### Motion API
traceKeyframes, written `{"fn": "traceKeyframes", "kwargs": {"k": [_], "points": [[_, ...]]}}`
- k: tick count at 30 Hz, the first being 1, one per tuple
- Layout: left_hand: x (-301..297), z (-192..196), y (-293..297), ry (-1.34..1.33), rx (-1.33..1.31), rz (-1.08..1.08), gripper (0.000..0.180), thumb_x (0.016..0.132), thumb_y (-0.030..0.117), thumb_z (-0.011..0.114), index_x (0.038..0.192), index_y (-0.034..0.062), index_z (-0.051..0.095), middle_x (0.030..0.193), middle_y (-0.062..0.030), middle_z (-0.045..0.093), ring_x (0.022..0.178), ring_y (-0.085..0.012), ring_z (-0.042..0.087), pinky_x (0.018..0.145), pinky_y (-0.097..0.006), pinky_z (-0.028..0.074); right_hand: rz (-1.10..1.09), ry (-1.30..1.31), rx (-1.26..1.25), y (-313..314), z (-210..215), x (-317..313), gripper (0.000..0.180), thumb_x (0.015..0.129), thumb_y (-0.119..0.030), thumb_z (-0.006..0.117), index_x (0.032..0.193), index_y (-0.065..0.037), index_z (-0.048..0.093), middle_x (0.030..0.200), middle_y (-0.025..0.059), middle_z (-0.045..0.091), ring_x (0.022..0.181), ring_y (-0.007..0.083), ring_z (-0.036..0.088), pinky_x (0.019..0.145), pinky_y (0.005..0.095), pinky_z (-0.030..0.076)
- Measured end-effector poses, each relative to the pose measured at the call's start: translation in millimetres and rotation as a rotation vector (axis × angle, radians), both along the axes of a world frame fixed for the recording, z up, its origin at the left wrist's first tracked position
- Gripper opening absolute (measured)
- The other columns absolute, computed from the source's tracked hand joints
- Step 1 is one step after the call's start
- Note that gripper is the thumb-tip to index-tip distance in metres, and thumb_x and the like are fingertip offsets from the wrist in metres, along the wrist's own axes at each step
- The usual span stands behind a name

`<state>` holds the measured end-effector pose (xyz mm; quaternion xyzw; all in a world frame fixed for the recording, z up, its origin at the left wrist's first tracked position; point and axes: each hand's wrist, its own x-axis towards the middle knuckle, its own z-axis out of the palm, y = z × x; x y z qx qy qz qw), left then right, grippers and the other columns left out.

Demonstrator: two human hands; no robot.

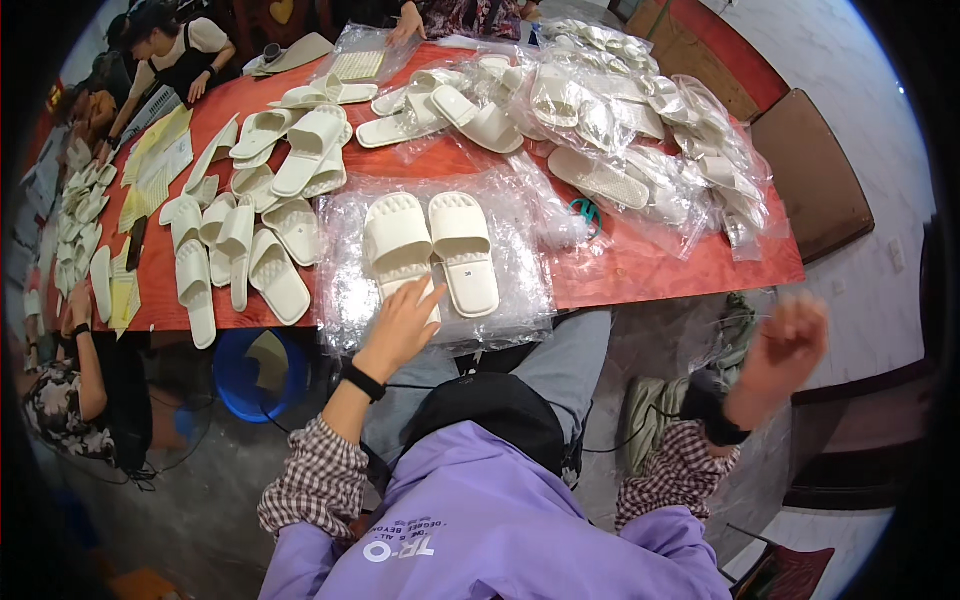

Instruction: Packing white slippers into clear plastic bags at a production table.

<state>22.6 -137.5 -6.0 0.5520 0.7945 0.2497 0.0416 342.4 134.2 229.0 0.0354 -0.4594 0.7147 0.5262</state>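
Observation:
A pair of cream slippers lies side by side, toes away from me, on a stack of clear plastic bags [340,270] at the near table edge. My left hand [400,325] rests on the heel of the left slipper [398,235], its fingers stretched out and apart. Just beside it is the right slipper [462,250], with a small white sticker on its insole; no hand touches it. My right hand [778,350] is raised off the table's right side, away from the slippers. Motion blurs its fingers, and I see nothing held in it.
Loose cream slippers [272,275] cover the red table [690,275] to the left. Bagged slippers [690,150] are heaped at the far right. A blue bucket [262,375] stands below the near edge. Other people work along the far and left sides, one person's hand [407,22] at the back.

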Motion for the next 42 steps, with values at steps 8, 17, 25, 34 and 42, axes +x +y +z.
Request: {"fn": "traceKeyframes", "kwargs": {"k": [8, 17, 25, 34, 42], "points": [[74.1, 126.0, -0.6, -0.955, 0.342, -0.147, 0.049, 0.084, 0.007, 0.068, 0.131, 0.0048, 0.052, 0.114, -0.0103, 0.060, 0.090, -0.0162, 0.061, 0.076, -0.026, 0.049, 0.589, -0.599, 0.294, -105.6, -49.2, -122.7, 0.009, 0.092, 0.001, 0.053, 0.100, 0.001, 0.056, 0.096, 0.0065, 0.060, 0.090, 0.0131, 0.059, 0.078, 0.0270, 0.049], [76.5, 116.4, -12.5, -0.827, 0.444, -0.067, 0.013, 0.086, -0.002, 0.062, 0.099, 0.0000, 0.065, 0.093, -0.0078, 0.066, 0.080, -0.0136, 0.062, 0.072, -0.026, 0.050, 0.217, -0.134, 0.156, -77.6, -16.0, -93.2, 0.026, 0.096, -0.024, 0.052, 0.095, 0.002, 0.056, 0.092, 0.0126, 0.057, 0.076, 0.0194, 0.059, 0.058, 0.0263, 0.046], [29.8, 77.0, -26.0, -0.166, 0.426, -0.030, 0.012, 0.079, 0.002, 0.067, 0.091, 0.0019, 0.063, 0.093, -0.0100, 0.063, 0.086, -0.0276, 0.061, 0.074, -0.034, 0.051, -0.049, -0.525, -0.010, -31.7, -92.7, -123.0, 0.027, 0.098, -0.010, 0.046, 0.120, -0.001, 0.057, 0.120, 0.0073, 0.060, 0.106, 0.0150, 0.058, 0.089, 0.0263, 0.044], [9.3, 25.8, -30.6, -0.282, 0.270, -0.060, 0.008, 0.084, 0.002, 0.063, 0.091, -0.0004, 0.063, 0.094, -0.0133, 0.065, 0.088, -0.0297, 0.063, 0.078, -0.035, 0.050, 0.280, -0.906, 0.400, -51.6, -207.8, -194.3, 0.033, 0.094, -0.007, 0.054, 0.125, 0.005, 0.054, 0.120, 0.0115, 0.061, 0.115, 0.0196, 0.056, 0.098, 0.0309, 0.044], [-6.4, 13.3, -24.4, -0.335, 0.265, -0.017, 0.008, 0.084, 0.003, 0.062, 0.090, -0.0009, 0.062, 0.093, -0.0140, 0.065, 0.087, -0.0298, 0.063, 0.078, -0.036, 0.050, 0.000, -0.970, 1.021, -68.1, -241.9, -238.9, 0.048, 0.086, -0.015, 0.062, 0.127, 0.007, 0.050, 0.122, 0.0253, 0.055, 0.112, 0.0396, 0.054, 0.095, 0.0418, 0.044]]}}
